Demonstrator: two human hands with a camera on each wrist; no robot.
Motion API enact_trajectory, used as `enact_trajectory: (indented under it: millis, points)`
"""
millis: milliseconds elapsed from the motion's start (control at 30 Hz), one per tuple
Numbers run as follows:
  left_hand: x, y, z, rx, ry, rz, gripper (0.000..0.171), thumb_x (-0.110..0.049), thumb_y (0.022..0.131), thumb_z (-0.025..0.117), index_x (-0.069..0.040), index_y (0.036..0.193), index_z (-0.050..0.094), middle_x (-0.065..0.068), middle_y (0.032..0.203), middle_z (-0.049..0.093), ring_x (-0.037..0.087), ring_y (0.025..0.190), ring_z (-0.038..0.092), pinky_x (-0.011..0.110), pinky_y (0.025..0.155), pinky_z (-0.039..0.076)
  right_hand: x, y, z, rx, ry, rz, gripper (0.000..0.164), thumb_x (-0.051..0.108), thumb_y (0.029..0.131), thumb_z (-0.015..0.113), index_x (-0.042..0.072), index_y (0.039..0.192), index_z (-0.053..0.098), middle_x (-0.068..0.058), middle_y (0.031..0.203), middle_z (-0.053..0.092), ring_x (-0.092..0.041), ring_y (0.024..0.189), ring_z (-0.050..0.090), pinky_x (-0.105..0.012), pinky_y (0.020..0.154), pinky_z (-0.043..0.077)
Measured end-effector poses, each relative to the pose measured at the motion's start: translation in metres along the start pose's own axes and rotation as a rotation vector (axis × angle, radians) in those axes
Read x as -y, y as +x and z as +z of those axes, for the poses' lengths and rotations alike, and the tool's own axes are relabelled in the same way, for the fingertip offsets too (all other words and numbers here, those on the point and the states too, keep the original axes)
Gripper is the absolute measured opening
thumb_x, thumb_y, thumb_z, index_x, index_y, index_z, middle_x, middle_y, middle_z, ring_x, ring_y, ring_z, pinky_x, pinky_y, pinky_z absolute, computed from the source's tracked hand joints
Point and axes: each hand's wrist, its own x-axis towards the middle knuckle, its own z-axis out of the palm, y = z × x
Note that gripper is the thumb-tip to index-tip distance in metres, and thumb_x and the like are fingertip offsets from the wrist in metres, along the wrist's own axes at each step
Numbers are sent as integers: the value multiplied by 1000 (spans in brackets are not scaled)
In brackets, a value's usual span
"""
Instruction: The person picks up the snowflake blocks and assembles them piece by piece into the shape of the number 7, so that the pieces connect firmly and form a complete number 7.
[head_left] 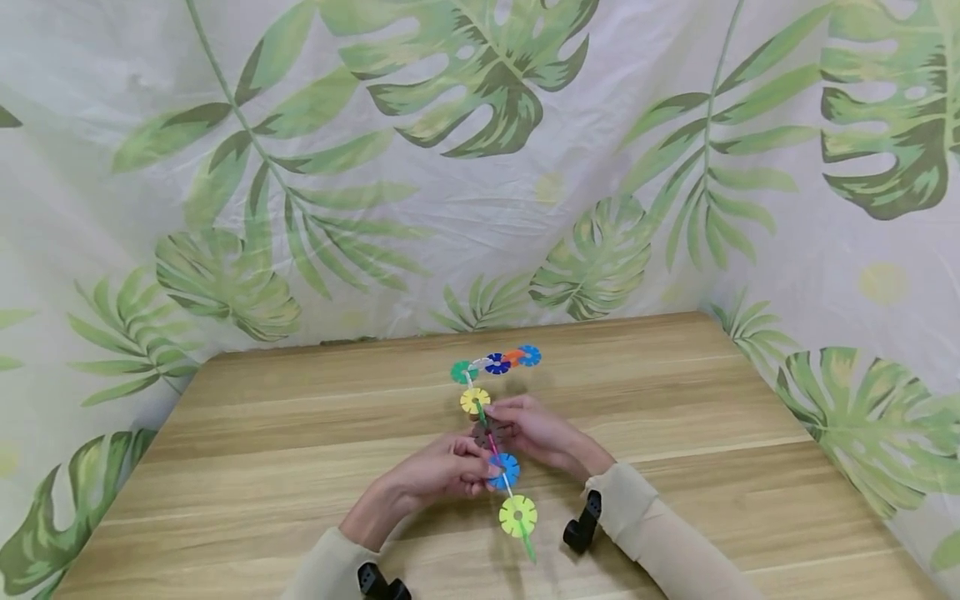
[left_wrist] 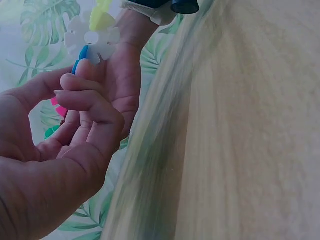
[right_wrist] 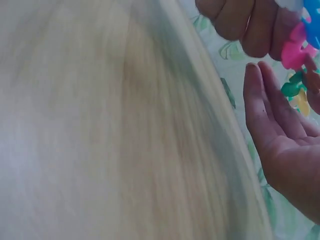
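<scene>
Between both hands hangs a chain of interlocking plastic flower discs, several in different colours. My left hand (head_left: 441, 470) pinches the chain at a blue disc (head_left: 508, 472); below that hang a white disc seen edge-on and a yellow-green disc (head_left: 518, 517). With thumb and fingers my right hand (head_left: 546, 432) holds the chain around a brown disc (head_left: 487, 435), under a yellow disc (head_left: 475, 402). The far end bends right through green (head_left: 462, 372), dark blue and orange to a blue disc (head_left: 529, 356). A pink disc (right_wrist: 294, 54) shows between the hands in the right wrist view.
A wood-grain table (head_left: 262, 467) lies beneath the hands. Behind it and at its sides hangs a white cloth (head_left: 465, 225) with green leaf prints. Black wrist cameras (head_left: 583, 523) sit on both sleeves.
</scene>
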Motion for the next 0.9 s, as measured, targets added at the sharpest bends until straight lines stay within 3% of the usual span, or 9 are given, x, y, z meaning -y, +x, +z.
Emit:
enact_trajectory:
  millis: [200, 433, 667, 767, 900]
  points:
    - [1, 1, -4, 21, -54, 3, 13, -10, 100, 66, -14, 89, 72, -6, 82, 72, 1, 71, 61, 12, 67, 54, -3, -1, -7, 21, 177, 28, 28, 14, 109, 53, -2, 125, 69, -4, 109, 79, -17, 102, 75, -31, 94, 64]
    - [1, -2, -8, -11, -31, 14, 6, -12, 100, 64, -10, 100, 70, -6, 84, 69, 4, 75, 60, 15, 71, 54, 1, -4, -19, -15, 223, 29, 19, 12, 108, 55, 12, 104, 73, -3, 95, 80, -14, 86, 76, -27, 82, 66]
    - [-4, -8, -17, -35, 82, 35, 39, -14, 102, 63, 8, 134, 62, -4, 98, 74, 7, 87, 65, 20, 81, 57, 7, -12, -25, 10, 184, -5, 17, 9, 107, 57, 12, 98, 71, -5, 100, 82, -10, 83, 78, -23, 78, 66]
    - [-11, -10, -26, -89, 152, 64, 42, -16, 105, 61, 10, 138, 59, 4, 109, 76, 12, 94, 69, 25, 89, 61, 11, -16, -25, -3, 134, -18, 18, 8, 105, 60, 13, 91, 70, -4, 96, 81, -10, 78, 76, -24, 75, 66]
    - [-25, -12, -41, -230, 200, 100, 43, -16, 107, 57, 10, 141, 55, 17, 121, 72, 20, 102, 70, 35, 98, 62, 17, -20, -23, -50, 28, -24, 16, 8, 103, 65, 13, 88, 69, -1, 88, 79, -9, 71, 73, -25, 69, 66]
